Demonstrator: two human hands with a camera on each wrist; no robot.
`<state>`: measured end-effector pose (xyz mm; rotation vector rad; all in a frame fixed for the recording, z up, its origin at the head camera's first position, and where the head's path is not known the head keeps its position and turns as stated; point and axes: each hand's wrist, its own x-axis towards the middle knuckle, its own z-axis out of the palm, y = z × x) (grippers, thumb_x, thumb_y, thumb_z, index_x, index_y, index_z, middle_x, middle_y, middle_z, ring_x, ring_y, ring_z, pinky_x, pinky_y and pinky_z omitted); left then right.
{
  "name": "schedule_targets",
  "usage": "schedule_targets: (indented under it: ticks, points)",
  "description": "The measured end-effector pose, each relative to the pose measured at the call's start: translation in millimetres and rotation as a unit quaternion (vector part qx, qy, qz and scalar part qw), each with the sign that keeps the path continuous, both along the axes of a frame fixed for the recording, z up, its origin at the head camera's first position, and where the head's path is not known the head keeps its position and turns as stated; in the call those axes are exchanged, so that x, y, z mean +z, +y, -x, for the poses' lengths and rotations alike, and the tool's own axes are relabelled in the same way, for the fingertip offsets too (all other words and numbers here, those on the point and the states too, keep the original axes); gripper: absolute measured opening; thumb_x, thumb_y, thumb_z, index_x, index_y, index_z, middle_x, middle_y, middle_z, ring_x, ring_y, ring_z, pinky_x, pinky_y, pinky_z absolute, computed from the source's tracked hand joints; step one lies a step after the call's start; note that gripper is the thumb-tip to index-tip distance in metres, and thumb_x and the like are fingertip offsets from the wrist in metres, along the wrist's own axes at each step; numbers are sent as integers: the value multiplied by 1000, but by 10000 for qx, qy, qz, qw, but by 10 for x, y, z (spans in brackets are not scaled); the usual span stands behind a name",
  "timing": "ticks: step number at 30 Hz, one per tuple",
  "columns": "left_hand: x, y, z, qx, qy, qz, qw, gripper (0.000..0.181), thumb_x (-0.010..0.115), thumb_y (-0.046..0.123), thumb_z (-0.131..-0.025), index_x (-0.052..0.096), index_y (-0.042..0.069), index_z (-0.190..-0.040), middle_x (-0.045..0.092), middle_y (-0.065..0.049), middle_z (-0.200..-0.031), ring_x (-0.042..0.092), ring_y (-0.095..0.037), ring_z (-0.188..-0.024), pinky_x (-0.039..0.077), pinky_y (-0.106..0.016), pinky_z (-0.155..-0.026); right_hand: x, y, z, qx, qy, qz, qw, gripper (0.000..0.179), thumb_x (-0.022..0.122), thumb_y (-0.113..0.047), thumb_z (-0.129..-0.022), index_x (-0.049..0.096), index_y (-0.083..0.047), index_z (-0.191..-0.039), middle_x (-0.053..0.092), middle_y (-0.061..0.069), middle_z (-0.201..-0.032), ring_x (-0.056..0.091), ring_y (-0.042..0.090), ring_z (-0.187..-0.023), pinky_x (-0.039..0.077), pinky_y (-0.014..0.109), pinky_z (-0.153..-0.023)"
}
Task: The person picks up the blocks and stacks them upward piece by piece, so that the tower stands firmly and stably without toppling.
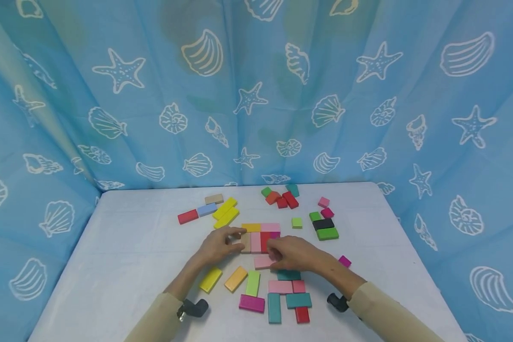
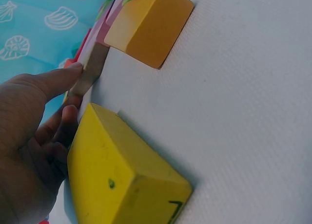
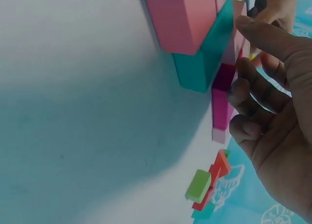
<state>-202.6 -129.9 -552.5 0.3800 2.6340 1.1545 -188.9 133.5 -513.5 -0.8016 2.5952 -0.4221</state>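
Observation:
In the head view my left hand (image 1: 220, 244) is at the left side of a flat block grouping, thumb and fingertip at the two ends of a plain wooden block (image 1: 245, 243). A pink block (image 1: 255, 242) and a red block (image 1: 264, 241) stand beside it, with a yellow-orange block (image 1: 251, 227) and a light pink block (image 1: 270, 227) along the far side. My right hand (image 1: 297, 254) bends over the grouping's right side. Its thumb and curled index finger pinch the right end of a separate pink block (image 1: 262, 262), partly hidden by the hand.
Nearer me lie a yellow block (image 1: 211, 279), an orange block (image 1: 236, 279), a magenta block (image 1: 251, 303) and several teal, pink and red blocks. Farther back are yellow blocks (image 1: 225, 212), red blocks (image 1: 290, 199) and a black block (image 1: 323, 224) between green ones. A shell-patterned curtain (image 1: 248, 123) hangs behind.

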Motion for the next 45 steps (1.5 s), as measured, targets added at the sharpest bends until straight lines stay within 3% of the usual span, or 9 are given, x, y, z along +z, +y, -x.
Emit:
schedule_targets:
  ticks: [5,21,45]
  points:
    - [-7,-6,-7,-5,17,-9,10000,47,77,35,-89,66,29,-134,68,9,-114,59,-15,-93,50,-30,-81,-30,-36,-34,-66,19,-133,9999,39,84,-45,-79,51,-27,-88,54,-10,-68,54,6,-60,47,21,-60]
    - [4,-2,-12,38,11,49,10000,48,78,36,-88,65,30,-134,68,10,-114,59,-14,-92,50,-29,-81,-109,-227,-79,-564,-169,129,9982,35,81,-44,-84,52,-24,-85,54,-7,-66,53,8,-57,42,21,-53]
    - [15,-3,-41,23,91,12,10000,47,78,34,-89,66,29,-134,68,10,-113,59,-13,-87,51,-29,-77,-116,-378,-104,-699,-198,150,9972,34,80,-42,-85,51,-23,-84,54,-4,-63,54,10,-52,39,20,-49]
